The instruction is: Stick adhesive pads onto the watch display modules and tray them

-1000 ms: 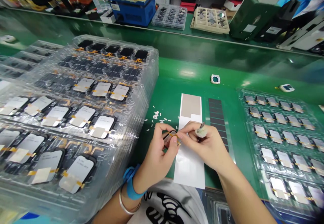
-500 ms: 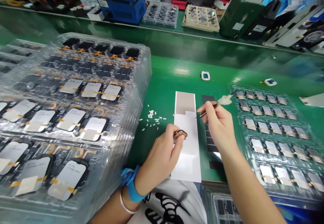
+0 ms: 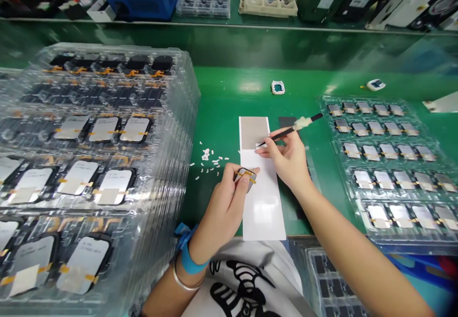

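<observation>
Between the thumb and fingers of my left hand [image 3: 229, 197] is a small display module [image 3: 246, 175] with a dark rim and orange tape, its silvery back showing. My right hand [image 3: 288, 157] grips black tweezers [image 3: 282, 133] that have a pale wrapping near the rear end. The tweezer tips touch down at the lower edge of the grey-beige area on a white adhesive sheet [image 3: 263, 212]. That sheet lies lengthwise under both hands. Tiny white scraps [image 3: 205, 154] are scattered to its left. A dark strip [image 3: 287, 123] lies to its right, partly hidden by my right hand.
Stacked clear trays [image 3: 143, 212] of display modules rise at left. Another clear tray [image 3: 338, 164] of modules lies at right. Two small white-framed parts [image 3: 277, 87] [image 3: 375, 85] sit farther back. A shelf [image 3: 200, 23] with boxes and trays runs behind the bench.
My right hand has moved left, bringing the tweezers onto the sheet by the beige area's edge. My left hand has turned the display module to show its back. The view has tilted down.
</observation>
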`<state>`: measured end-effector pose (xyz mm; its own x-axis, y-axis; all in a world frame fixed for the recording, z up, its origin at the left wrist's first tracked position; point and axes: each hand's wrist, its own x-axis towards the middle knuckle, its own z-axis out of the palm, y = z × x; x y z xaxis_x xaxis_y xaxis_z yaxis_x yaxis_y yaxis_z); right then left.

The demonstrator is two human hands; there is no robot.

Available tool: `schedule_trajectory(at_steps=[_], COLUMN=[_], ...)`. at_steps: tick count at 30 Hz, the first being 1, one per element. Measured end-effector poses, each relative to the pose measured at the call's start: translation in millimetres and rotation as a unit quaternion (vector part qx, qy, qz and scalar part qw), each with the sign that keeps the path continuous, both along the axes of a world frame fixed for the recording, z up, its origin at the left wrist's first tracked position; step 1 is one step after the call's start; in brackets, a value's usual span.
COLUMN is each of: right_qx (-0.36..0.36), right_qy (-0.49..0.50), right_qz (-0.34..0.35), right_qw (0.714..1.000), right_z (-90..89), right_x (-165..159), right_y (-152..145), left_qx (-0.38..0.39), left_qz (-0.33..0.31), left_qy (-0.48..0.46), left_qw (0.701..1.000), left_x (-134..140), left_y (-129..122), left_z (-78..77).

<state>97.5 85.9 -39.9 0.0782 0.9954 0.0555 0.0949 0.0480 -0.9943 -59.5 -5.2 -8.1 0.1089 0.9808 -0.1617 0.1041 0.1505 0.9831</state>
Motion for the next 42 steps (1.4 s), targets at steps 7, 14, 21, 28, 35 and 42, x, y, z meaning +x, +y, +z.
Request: schedule_trajectory(at_steps=[7,14,21,28,35,42], right_qx=[-0.008,-0.004,-0.013,-0.009,-0.036,-0.018], right_qy=[0.009,0.021,0.017,0.031,0.067,0.059], right_qz=[0.002,0.0,-0.01,-0.023,0.014,0.018], right_qw=[1.0,1.0,1.0,0.999,0.997,0.998], right_z=[1.9,1.7,3.0,3.5,8.9,5.0], right_x=[-1.4,-0.5,-1.1,-2.0,2.5,2.8], right_y=[0.3,0.1,1.4,1.7,3.4,4.6], left_qx=[-0.002,-0.012,-0.014,0.0,0.029,0.009], left_qz=[-0.001,-0.003,-0.006,-0.008,0.015,0.002], left_qy=[0.001,0.015,0.007,-0.002,-0.057,-0.196], left_qw=[1.0,1.0,1.0,1.0,0.998,0.981], left_x=[-0.5,0.2,-0.5,-0.7,0.7,-0.1], left_y=[0.9,1.8,0.5,0.6,1.6,-0.7], left_z=[1.0,3.8,2.0,0.4,0.3,8.4])
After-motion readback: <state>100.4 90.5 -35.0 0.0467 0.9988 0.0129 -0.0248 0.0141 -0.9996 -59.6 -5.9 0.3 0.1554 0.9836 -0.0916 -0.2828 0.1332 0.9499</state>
